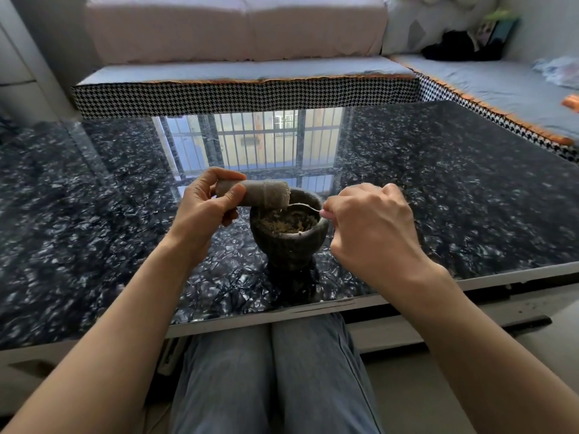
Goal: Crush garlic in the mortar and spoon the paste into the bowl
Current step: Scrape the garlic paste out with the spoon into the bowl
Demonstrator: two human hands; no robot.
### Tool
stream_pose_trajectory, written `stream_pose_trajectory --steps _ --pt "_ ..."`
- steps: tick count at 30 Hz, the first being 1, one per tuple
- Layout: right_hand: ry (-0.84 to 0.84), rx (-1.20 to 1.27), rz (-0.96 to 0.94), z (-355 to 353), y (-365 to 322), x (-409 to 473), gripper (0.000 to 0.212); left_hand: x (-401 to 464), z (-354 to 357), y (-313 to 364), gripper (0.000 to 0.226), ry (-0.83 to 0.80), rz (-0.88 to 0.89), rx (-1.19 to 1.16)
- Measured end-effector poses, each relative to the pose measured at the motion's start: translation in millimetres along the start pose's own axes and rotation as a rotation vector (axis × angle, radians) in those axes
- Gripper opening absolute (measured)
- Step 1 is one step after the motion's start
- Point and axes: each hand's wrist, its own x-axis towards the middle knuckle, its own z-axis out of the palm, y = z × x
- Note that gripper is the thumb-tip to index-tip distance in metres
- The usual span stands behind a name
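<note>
A dark, glossy speckled table [438, 189] fills the view, with a sofa [238, 29] beyond it. Just below the fingertips of both hands stands the stone mortar [288, 242], near the table's front edge. Inside it lies pale, lumpy garlic paste [286, 223], so the crushing looks finished.

The left hand [205, 211] is clenched around the narrow end of the stone pestle [257, 192], holding it roughly level, with its paste-smeared head reaching past the fingers and over the mortar's far-left rim. The right hand [372, 220] has its fingers closed on the handle of a metal spoon [302, 206]. The spoon's bowl reaches leftward from those fingers and meets the underside of the pestle head. My reading is that paste is being scraped off the pestle into the mortar.

What remains, judging from this, is all of the spooning: most of the paste sits in the mortar, and no bowl is in view to receive it.

No brand, label or readable writing shows on anything here.
</note>
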Motion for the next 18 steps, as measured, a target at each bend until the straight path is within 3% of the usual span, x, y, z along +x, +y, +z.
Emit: stream_pose_trajectory --steps 6,11,14,18 --pt "0.012 0.057 -0.07 -8 -4 -8 0.018 -1 2 0 0.01 0.026 -0.001 0.016" --pt "0.038 0.186 -0.026 -4 20 -12 0.027 7 6 2 0.012 0.064 -0.158 -0.073" --pt "0.094 0.447 0.039 3 38 -12 0.029 13 5 5 0.022 0.073 -0.252 -0.159" --pt "0.049 0.937 0.165 10 43 -6 0.03 16 6 9 0.023 0.067 -0.294 -0.194"
